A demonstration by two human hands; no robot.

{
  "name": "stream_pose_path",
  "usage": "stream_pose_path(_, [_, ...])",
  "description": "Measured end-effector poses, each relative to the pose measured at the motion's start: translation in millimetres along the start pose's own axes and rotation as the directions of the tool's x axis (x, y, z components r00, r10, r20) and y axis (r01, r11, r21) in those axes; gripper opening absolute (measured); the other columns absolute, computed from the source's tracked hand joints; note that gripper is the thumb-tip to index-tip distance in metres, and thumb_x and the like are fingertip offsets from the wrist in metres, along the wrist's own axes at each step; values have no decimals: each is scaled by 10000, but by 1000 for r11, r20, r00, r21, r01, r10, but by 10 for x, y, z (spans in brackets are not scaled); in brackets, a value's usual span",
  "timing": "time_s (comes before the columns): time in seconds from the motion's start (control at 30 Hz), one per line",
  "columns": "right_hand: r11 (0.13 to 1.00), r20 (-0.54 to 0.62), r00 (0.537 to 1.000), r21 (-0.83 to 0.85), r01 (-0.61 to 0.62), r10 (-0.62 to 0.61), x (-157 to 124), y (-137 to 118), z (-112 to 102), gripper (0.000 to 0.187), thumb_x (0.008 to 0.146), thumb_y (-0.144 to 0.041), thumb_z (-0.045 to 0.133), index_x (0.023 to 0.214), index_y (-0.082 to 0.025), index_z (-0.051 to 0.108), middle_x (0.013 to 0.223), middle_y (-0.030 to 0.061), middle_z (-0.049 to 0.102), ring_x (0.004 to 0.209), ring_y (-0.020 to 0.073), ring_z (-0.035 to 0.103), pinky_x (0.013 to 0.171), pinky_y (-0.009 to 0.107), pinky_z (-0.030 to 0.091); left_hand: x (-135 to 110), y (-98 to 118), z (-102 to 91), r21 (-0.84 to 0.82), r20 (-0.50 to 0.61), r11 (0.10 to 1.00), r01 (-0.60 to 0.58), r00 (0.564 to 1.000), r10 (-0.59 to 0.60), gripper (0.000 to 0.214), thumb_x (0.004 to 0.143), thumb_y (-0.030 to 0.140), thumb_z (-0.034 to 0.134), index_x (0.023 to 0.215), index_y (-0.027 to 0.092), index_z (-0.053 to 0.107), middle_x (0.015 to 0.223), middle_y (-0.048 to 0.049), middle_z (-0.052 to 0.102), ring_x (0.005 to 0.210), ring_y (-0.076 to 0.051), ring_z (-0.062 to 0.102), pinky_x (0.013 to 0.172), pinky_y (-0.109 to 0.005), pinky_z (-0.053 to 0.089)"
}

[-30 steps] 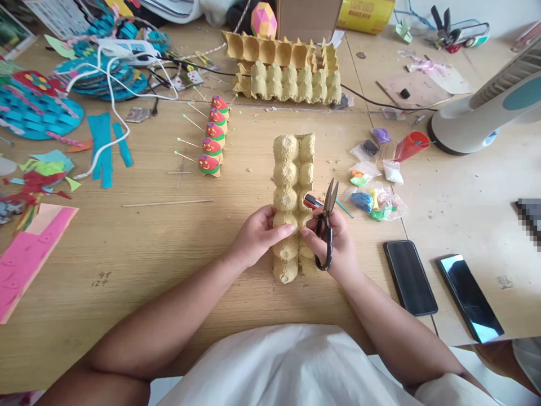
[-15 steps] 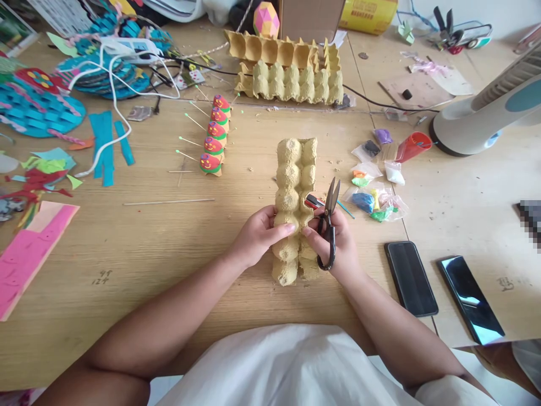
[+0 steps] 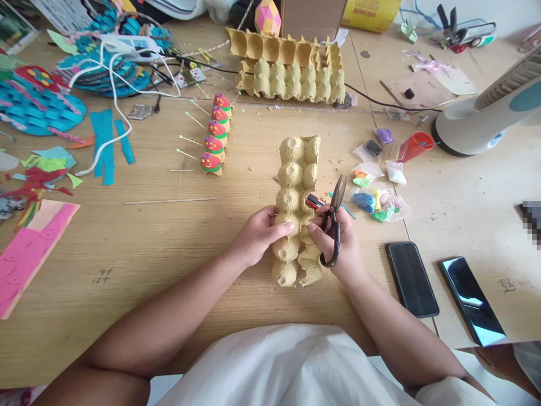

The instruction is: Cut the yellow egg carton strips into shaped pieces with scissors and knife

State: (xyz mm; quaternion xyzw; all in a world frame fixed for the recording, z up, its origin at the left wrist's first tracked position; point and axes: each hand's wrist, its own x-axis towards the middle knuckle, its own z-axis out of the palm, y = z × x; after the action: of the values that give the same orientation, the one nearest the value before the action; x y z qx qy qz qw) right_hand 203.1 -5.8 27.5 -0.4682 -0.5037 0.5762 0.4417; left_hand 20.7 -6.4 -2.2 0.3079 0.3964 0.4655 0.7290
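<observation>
A long yellow egg carton strip (image 3: 296,186) lies upside down on the wooden table in front of me. My left hand (image 3: 258,234) grips its left side near the lower middle, fingers curled over the bumps. My right hand (image 3: 341,242) holds black scissors (image 3: 333,217) by the loop handles, blades pointing up and away, while its thumb and fingertips pinch the carton's right side. The lower right part of the carton (image 3: 310,265) is bent away from the rest. A small red and black object (image 3: 313,202) lies just right of the carton.
A row of painted carton cups on pins (image 3: 216,135) stands to the left. More egg cartons (image 3: 291,70) sit at the back. Clay bags (image 3: 374,197) and a red cup (image 3: 412,146) lie right, with two phones (image 3: 412,278) and a fan (image 3: 486,113). Paper scraps cover the left.
My right hand has shifted slightly right with the scissors, and the carton's lower right part has spread a little away from the left row. The left hand keeps its grip.
</observation>
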Motion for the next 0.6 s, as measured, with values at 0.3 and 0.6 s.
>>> stream_pose_path(0.3, [990,-39,996,113,-80,85,71,85,-57,328,800,-327,751,1031,-257,529,759,-57,584,612,99,490,565,244,388,-11,88,21,-100,-3,990,100,995,-101,395,705,350,835,1013,159,680,843,-30,691,699,-140,648,611,-247,538])
stream_pose_path(0.6, [998,-106,993,-29,-49,45,131,27,-184,295,826,-343,716,1038,-271,523,756,-56,575,628,117,537,564,248,407,-11,116,20,-99,-29,993,69,997,-73,401,704,383,845,974,157,652,808,-12,677,631,-111,622,567,-229,518])
